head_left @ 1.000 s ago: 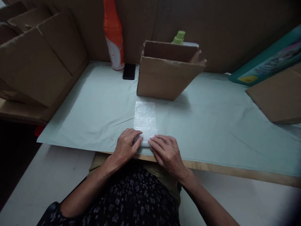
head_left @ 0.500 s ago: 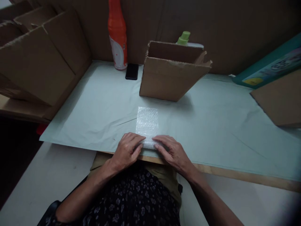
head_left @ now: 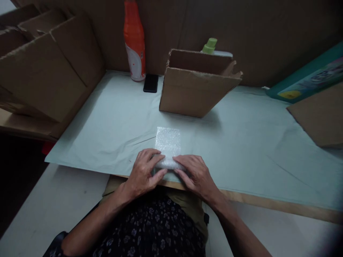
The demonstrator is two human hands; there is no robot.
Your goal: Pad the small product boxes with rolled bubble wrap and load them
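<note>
A clear sheet of bubble wrap (head_left: 168,139) lies on the pale green cloth near the table's front edge. Its near end is rolled into a short tube, and whatever may be inside the roll is hidden. My left hand (head_left: 146,167) grips the left end of the roll, fingers over the top and thumb on the near side. At the right end, my right hand (head_left: 195,173) holds it the same way. Beyond the hands, the flat part of the sheet stretches away toward an open cardboard box (head_left: 198,91).
A black phone (head_left: 150,83) lies beside an orange bottle (head_left: 134,46) at the back. Behind the middle box shows a green cap (head_left: 209,45). Larger cardboard boxes (head_left: 40,75) stand at the left; a teal package (head_left: 302,78) and a cardboard piece (head_left: 321,114) are at the right.
The bubble wrap's flat part has become shorter as the roll has turned away from me. Both thumbs have shifted to the near side of the roll.
</note>
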